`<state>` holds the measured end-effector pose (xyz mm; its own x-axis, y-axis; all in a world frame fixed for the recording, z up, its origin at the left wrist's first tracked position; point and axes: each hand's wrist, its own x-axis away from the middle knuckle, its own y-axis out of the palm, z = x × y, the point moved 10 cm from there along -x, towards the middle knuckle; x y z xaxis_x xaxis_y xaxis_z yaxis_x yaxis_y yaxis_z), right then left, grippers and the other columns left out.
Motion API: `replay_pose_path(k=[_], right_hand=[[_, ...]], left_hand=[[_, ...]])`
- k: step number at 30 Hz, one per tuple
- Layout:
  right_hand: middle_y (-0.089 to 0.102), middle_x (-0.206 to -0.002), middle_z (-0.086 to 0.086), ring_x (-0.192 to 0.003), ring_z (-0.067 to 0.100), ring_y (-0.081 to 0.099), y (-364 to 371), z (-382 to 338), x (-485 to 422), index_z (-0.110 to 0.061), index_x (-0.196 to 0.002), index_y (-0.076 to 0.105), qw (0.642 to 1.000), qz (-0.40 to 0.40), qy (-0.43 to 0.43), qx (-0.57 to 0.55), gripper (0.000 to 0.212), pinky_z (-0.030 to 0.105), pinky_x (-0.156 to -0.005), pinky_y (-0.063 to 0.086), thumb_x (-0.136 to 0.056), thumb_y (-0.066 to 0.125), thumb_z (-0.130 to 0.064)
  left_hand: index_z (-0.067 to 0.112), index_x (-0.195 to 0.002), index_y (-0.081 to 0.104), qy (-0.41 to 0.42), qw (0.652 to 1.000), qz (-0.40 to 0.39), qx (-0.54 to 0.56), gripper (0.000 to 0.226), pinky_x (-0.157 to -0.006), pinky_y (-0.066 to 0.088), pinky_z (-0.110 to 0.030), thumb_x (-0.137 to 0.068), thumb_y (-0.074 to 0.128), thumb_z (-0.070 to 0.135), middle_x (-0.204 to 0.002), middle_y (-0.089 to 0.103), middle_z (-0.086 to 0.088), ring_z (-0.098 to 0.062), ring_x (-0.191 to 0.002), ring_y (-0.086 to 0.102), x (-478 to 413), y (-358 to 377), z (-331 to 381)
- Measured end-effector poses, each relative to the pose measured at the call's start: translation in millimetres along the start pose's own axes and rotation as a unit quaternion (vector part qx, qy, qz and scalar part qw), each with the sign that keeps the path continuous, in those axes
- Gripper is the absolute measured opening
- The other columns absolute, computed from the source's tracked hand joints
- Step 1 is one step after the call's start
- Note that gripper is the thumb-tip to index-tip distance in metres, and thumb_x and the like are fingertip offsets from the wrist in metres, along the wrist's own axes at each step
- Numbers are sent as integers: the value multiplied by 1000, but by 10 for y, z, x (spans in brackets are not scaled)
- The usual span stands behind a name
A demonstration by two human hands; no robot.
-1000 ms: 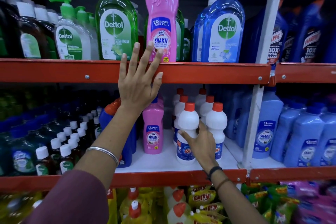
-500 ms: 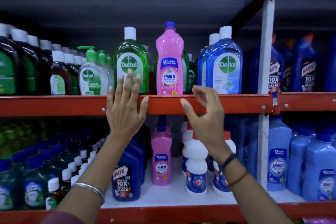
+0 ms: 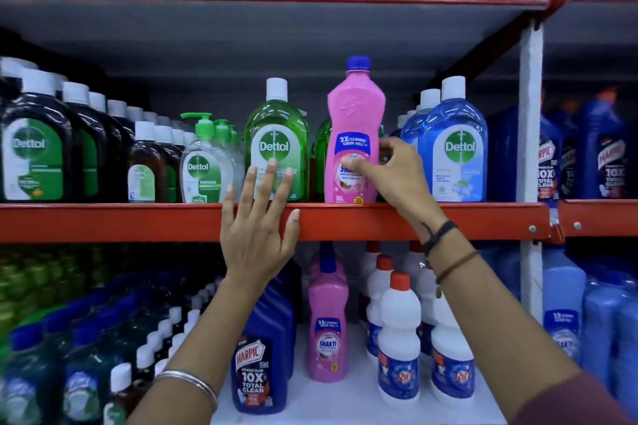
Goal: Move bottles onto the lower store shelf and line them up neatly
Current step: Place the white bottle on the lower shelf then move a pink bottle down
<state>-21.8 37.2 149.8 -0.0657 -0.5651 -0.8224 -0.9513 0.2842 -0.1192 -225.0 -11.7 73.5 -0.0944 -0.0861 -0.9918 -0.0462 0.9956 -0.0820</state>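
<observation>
A tall pink Shakti bottle (image 3: 355,114) with a blue cap stands upright at the front edge of the middle shelf (image 3: 103,221). My right hand (image 3: 390,176) wraps its thumb and fingers around the bottle's label. My left hand (image 3: 259,228) lies flat with fingers spread against the red shelf edge, just left of the bottle, holding nothing. On the lower shelf (image 3: 352,404) stand a second pink Shakti bottle (image 3: 326,321), a blue Harpic bottle (image 3: 260,373) and several white red-capped bottles (image 3: 398,338).
Green Dettol bottles (image 3: 276,145) and pump bottles (image 3: 203,162) crowd the left of the pink bottle, blue Dettol bottles (image 3: 455,145) its right. A white upright post (image 3: 530,114) divides the bays. Dark small bottles fill the lower left; blue bottles (image 3: 566,321) fill the right bay.
My right hand rose from the lower shelf's white bottles to the middle shelf and closed on the pink bottle. My left hand slid left off that bottle onto the shelf edge. The view tilted upward.
</observation>
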Motion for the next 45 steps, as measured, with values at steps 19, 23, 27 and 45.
replay_pose_path(k=[19, 23, 27, 45], right_hand=[[77, -90, -3, -84, 19, 72, -362, 123, 1174, -23, -93, 69, 981, -19, 37, -191, 40, 33, -72, 59, -56, 81, -33], [76, -88, -8, -81, 9, 71, -102, 583, 1566, -22, -95, 67, 979, -49, 78, -180, 40, 19, -66, 55, -59, 82, -26], [73, -96, -7, -82, 2, 69, 219, 1093, 1917, -25, -101, 64, 980, -72, 121, -142, 42, 14, -64, 53, -65, 83, -13], [68, -97, -11, -84, -6, 67, 913, 2166, 2326, -26, -108, 57, 971, -112, 203, -64, 47, 10, -65, 52, -68, 81, -21]], left_hand=[[25, -149, 33, -8, 1000, -1, 12, 54, -117, 13, -46, -99, 30, 44, -157, 30, -2, -25, -146, 24, 25, -46, 14], [24, -148, 34, -2, 1000, 6, 8, 53, -117, 13, -46, -99, 31, 42, -157, 31, -2, -25, -146, 25, 39, -46, 15], [25, -148, 34, -1, 1000, 20, 10, 52, -117, 14, -47, -99, 31, 42, -157, 32, -2, -25, -146, 26, 46, -44, 6], [26, -143, 43, 25, 994, 102, -6, 50, -114, 25, -49, -98, 28, 41, -150, 45, -2, -27, -141, 37, 64, -72, 10]])
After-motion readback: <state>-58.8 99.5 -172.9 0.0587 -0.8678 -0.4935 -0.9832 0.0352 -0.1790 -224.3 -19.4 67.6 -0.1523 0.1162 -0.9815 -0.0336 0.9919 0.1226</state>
